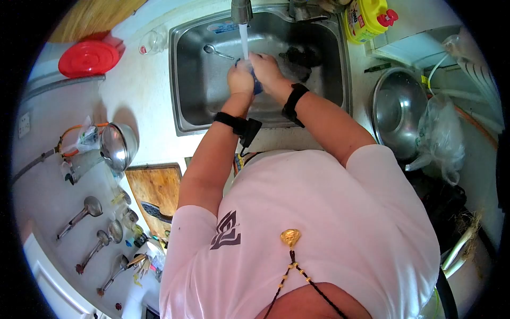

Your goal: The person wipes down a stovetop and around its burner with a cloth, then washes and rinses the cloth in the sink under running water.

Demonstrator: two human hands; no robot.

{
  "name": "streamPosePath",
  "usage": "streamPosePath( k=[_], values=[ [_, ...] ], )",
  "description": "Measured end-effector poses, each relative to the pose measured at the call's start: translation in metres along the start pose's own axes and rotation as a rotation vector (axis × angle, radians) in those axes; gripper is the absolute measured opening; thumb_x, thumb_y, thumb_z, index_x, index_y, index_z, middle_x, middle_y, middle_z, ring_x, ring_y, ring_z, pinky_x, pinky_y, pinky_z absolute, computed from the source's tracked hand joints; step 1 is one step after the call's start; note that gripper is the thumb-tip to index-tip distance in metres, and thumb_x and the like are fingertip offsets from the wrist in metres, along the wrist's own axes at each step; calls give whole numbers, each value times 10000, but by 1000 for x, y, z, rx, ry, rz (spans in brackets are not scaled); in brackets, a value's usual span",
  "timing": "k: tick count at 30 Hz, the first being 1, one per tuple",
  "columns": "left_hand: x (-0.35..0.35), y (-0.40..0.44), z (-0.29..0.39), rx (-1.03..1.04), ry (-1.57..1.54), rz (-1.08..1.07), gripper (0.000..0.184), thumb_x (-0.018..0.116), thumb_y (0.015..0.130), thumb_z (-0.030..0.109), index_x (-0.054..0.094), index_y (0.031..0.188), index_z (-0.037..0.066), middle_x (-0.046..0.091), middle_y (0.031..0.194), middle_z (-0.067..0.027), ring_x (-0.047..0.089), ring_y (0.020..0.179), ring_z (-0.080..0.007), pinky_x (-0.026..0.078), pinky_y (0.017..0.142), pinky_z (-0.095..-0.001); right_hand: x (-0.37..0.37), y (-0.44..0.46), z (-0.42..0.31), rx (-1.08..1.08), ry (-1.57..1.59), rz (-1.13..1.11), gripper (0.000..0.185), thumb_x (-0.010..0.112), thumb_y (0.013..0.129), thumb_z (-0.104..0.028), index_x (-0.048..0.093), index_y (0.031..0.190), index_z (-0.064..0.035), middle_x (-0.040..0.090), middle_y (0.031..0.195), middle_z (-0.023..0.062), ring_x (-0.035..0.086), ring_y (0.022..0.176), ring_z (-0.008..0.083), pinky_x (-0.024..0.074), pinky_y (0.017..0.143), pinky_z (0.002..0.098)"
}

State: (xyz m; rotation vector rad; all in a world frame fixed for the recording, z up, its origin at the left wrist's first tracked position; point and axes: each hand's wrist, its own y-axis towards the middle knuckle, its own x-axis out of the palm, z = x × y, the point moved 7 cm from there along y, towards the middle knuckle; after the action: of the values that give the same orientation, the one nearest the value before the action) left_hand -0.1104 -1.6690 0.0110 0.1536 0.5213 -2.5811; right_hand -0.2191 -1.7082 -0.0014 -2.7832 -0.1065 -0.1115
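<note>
Both hands are together over the middle of the steel sink (212, 114), under the running water (244, 40) from the faucet (241, 11). My left hand (240, 81) is curled around a small blue item (257, 86), mostly hidden by the hands, so its kind is unclear. My right hand (266, 69) closes on the same item from the other side, its fingertips near the stream. A metal spoon (211, 49) lies on the sink floor to the left. Right of the hands sits a dark clump (304, 57) whose kind I cannot make out.
A yellow bottle with a red cap (364, 22) stands at the sink's back right corner. A metal basin (390, 103) and a plastic bag (442, 133) are at right. A clear glass (154, 41), red lid (89, 57), lidded pot (118, 146) and cutting board (151, 186) are at left.
</note>
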Motion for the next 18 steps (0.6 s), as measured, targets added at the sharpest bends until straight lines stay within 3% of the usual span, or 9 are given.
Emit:
streamPosePath(
  k=[4, 8, 10, 11, 13, 14, 17, 18],
  values=[
    [0, 1, 10, 108, 93, -24, 407, 452, 912, 293, 668, 921, -52, 657, 900, -296, 632, 853, -447, 469, 767, -474, 2, -13, -9, 163, 211, -52, 351, 575, 890, -285, 674, 882, 51, 664, 800, 114, 593, 728, 196, 472, 690, 360],
    [-7, -12, 30, 254, 259, 23, 386, 478, 904, 296, 675, 919, -36, 651, 903, -298, 621, 872, -458, 465, 782, -482, 0, -24, -20, 207, 281, -104, 341, 590, 912, -300, 683, 946, 27, 668, 875, 97, 596, 763, 171, 474, 705, 343],
    [-11, -2, 23, 264, 277, -10, 352, 554, 889, 308, 687, 909, -17, 680, 849, -234, 645, 798, -366, 478, 738, -433, -10, -28, -34, 109, 93, -203, 403, 603, 925, -374, 679, 1013, 12, 671, 938, 85, 596, 789, 163, 480, 730, 343],
    [-20, 1, 23, 261, 277, -5, 352, 554, 889, 308, 687, 909, -17, 680, 849, -234, 645, 798, -366, 478, 738, -433, -19, -28, -34, 112, 91, -209, 403, 603, 925, -374, 679, 1013, 12, 671, 938, 85, 596, 789, 163, 480, 730, 343],
    [-27, 14, 7, 20, 233, -188, 346, 634, 876, 325, 692, 904, -16, 684, 794, -138, 616, 724, -226, 476, 701, -353, -37, -18, -45, -47, -166, -287, 434, 640, 911, -428, 695, 1038, -17, 672, 904, 24, 593, 834, 147, 460, 795, 294],
    [-36, 15, 6, -39, 91, -145, 337, 716, 847, 322, 702, 892, -12, 659, 767, -49, 554, 708, -135, 456, 683, -296, -46, -9, -46, -114, -261, -325, 466, 647, 902, -458, 706, 1008, -8, 680, 902, 38, 605, 848, 158, 466, 811, 294],
    [-52, 16, 22, -67, 47, -105, 282, 719, 867, 288, 667, 956, 26, 651, 876, -44, 577, 812, -153, 467, 721, -312, -67, -5, -48, -182, -522, -289, 475, 657, 893, -461, 705, 933, 10, 670, 857, 58, 596, 813, 151, 472, 761, 296],
    [-53, 14, 28, -51, 7, -68, 314, 735, 862, 311, 652, 912, 12, 639, 838, -47, 577, 772, -143, 465, 723, -299, -67, -6, -49, -192, -584, -283, 471, 666, 886, -458, 690, 870, 11, 646, 814, 73, 581, 779, 150, 471, 717, 296]
  ],
)
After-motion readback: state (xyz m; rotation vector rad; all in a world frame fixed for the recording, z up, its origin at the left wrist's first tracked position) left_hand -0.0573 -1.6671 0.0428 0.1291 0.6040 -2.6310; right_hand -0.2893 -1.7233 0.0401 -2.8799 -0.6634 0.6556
